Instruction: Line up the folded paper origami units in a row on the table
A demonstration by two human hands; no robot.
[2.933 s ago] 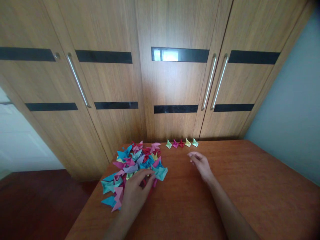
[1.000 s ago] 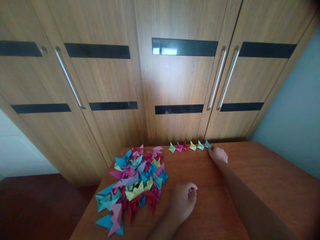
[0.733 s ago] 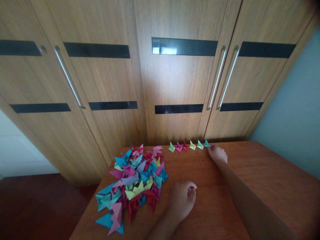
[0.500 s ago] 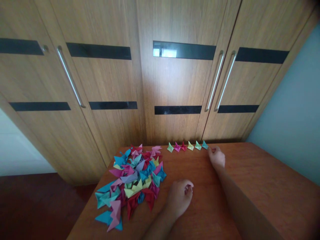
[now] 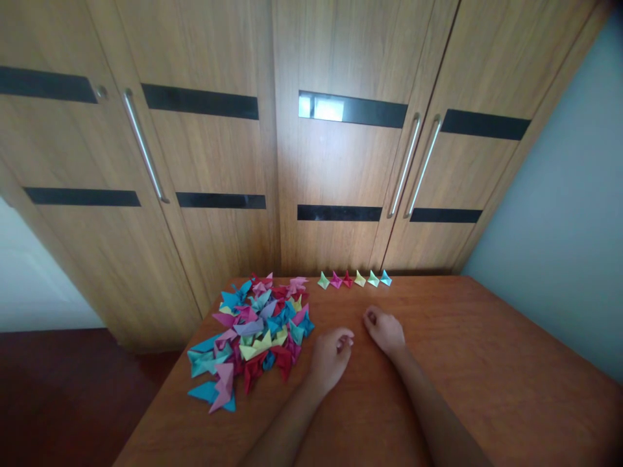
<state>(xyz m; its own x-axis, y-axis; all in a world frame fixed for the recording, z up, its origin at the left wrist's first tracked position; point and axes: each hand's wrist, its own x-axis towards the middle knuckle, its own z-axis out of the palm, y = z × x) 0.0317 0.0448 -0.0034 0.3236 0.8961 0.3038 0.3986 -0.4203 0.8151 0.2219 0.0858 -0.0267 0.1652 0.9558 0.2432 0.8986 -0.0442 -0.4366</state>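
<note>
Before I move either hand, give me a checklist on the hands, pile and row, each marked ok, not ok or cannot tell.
1. Left hand off the pile: ok, it is just to the right of it.
2. Right hand off the row: ok, it is on the near side.
3. Right hand's grip free of paper: cannot tell, its inside is hidden.
4. Row in line: ok, six folded papers along the far edge of the table.
5. Pile's pieces separate: not ok, many overlap.
</note>
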